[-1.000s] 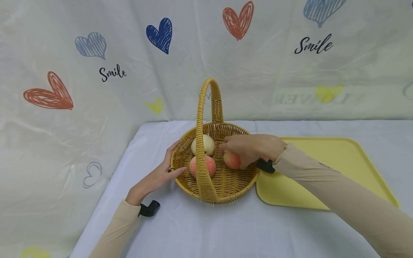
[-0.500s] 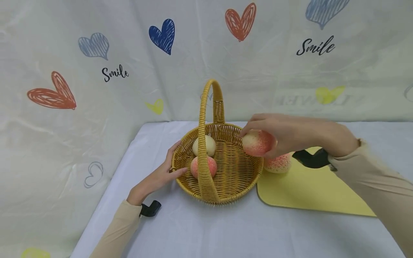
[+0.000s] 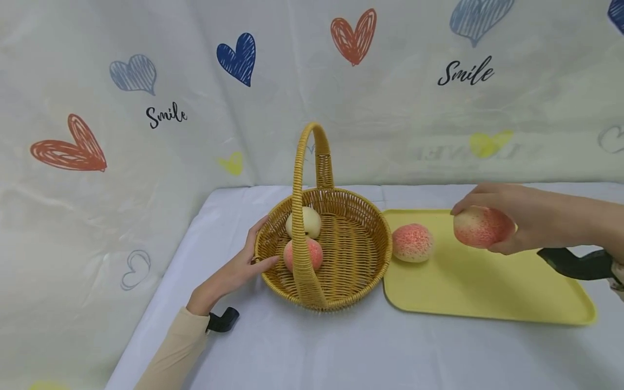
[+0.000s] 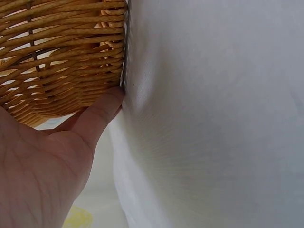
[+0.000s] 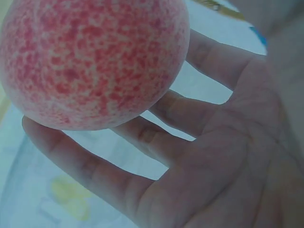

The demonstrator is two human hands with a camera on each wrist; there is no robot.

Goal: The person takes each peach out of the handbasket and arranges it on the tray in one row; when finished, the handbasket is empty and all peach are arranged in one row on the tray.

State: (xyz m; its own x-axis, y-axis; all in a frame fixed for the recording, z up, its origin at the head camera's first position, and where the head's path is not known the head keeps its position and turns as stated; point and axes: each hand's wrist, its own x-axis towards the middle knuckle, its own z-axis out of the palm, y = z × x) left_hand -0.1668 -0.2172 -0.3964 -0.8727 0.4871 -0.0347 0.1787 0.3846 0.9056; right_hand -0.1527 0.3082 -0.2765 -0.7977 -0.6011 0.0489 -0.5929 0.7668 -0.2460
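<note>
Above the tray [image 3: 512, 290], at three o'clock from the basket [image 3: 351, 254], a right hand [image 3: 531, 218] grips a peach [image 3: 480, 227]; the left hand [image 3: 236, 271], fingers extended, rests at the basket's nine o'clock. A slack grip could drop the round peach, sending it rolling.

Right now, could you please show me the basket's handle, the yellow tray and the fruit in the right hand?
Basket handle [image 3: 298, 187]: head view, on its near side.
Yellow tray [image 3: 492, 290]: head view, bare floor.
Held fruit [image 3: 480, 227]: head view, uncovered middle.
</note>
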